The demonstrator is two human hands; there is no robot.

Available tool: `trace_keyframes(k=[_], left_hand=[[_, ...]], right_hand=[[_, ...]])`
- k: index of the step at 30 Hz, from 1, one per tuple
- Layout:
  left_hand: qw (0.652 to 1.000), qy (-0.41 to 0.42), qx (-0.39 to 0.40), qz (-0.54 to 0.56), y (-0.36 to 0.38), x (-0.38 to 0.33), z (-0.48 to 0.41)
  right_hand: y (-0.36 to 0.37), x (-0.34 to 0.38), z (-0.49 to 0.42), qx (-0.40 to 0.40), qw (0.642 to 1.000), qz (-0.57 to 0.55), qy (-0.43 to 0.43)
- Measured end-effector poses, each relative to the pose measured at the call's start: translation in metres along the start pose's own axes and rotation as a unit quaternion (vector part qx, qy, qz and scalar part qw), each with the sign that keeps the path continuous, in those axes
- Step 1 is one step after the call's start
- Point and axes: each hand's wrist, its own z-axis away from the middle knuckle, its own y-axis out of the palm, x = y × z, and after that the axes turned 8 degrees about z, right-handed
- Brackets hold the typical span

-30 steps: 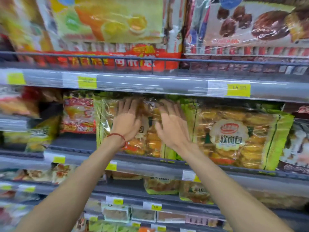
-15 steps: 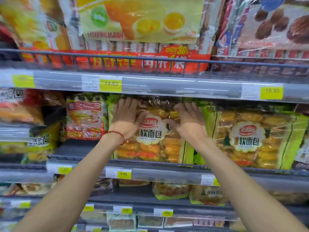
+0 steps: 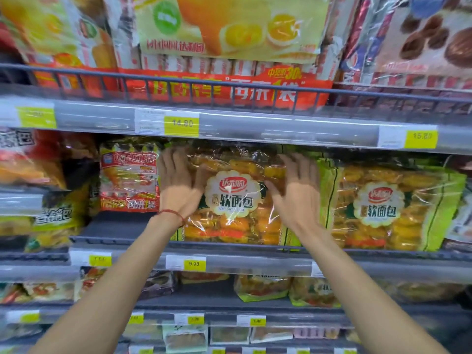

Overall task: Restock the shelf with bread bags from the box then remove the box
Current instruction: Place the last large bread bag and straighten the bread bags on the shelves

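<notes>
My left hand (image 3: 178, 190) lies flat with straight fingers on the left edge of the bread bag (image 3: 235, 200). My right hand (image 3: 298, 198) spreads flat on its right side. The glossy clear bag of golden rolls stands upright on the grey shelf (image 3: 255, 263), just beside a matching bag (image 3: 383, 208).

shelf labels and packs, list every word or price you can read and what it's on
"软面包": middle bag and right bag.
"达利园": red logo on the middle bag.
"14.80": upper tag.
"15.80": upper right tag.
"9.90": lower tag.
"再来1袋": red banner, top shelf.
Everything else is too blurred to read.
</notes>
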Motion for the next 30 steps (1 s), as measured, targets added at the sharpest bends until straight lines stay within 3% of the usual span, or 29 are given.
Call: trace_keyframes(k=[2, 6, 11, 19, 24, 30], left_hand=[[0.994, -0.05, -0.042, 0.088, 0.002, 0.002, 0.019], [0.963, -0.174, -0.042, 0.202, 0.005, 0.0, 0.044], [0.97, -0.169, -0.052, 0.168, 0.01, 0.009, 0.045], [0.959, -0.129, -0.09, 0.235, 0.023, 0.017, 0.026], [0.974, -0.119, -0.085, 0.174, 0.027, 0.017, 0.031], [0.973, -0.197, -0.118, 0.025, 0.033, 0.009, 0.038]], right_hand=[[0.003, 0.008, 0.023, 0.004, 0.997, -0.053, 0.062], [0.017, 0.022, 0.058, 0.013, 0.986, -0.077, 0.147], [0.031, 0.029, 0.069, 0.022, 0.978, -0.062, 0.197], [0.04, 0.015, 0.044, 0.036, 0.972, -0.171, 0.155], [0.043, 0.006, 0.05, 0.054, 0.974, -0.156, 0.155], [0.03, 0.003, 0.065, 0.089, 0.984, -0.1, 0.116]])
